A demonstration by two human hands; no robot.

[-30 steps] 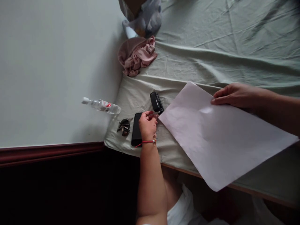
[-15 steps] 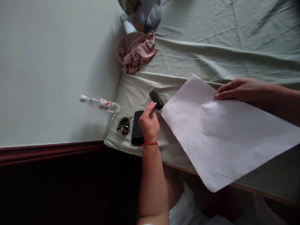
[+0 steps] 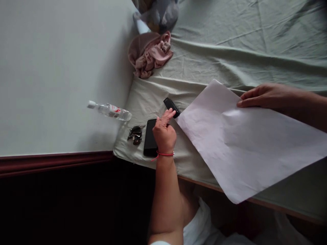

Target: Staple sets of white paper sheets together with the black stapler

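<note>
The left hand (image 3: 165,134) rests its extended fingers together on the stapler (image 3: 171,106); whether the thumb closes beneath cannot be determined. The right hand (image 3: 265,97) clamps the paper (image 3: 245,146) between thumb and fingers. The paper's left corner meets the stapler's end; its lowest corner overhangs the near edge of the bed (image 3: 255,61). The phone (image 3: 150,139) lies partly behind the left hand. Keys (image 3: 136,134) lie toward the near left corner. The bottle (image 3: 112,111) and cloth (image 3: 153,56) are located along the left edge.

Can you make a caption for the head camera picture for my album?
Left hand at a black stapler, right hand holding white paper.
</note>
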